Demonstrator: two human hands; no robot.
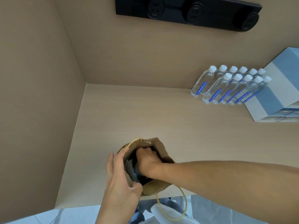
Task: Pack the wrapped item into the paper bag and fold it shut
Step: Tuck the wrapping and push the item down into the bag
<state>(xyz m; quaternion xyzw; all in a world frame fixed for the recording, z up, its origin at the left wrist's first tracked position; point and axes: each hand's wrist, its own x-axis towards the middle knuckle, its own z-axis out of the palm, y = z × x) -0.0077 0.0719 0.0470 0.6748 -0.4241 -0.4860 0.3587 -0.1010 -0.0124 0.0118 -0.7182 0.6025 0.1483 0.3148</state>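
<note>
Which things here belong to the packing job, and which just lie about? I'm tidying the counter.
In the job:
paper bag
wrapped item inside it
left hand holding the bag's edge
right hand reaching inside

Lying about:
water bottles
blue and white boxes
socket strip

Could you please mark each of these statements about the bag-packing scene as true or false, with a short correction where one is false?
1. The right hand is reaching down inside the paper bag. True.
2. The left hand rests flat on the counter, away from the bag. False: it holds the bag's left wall at the opening.
3. The bag's top is already folded shut. False: it stands open, with a handle hanging over the counter edge.
4. The water bottles stand at the counter's back right, beside a blue and white box. True.
5. The bag lies next to the bottles. False: it stands near the counter's front edge, well apart from them.
</note>
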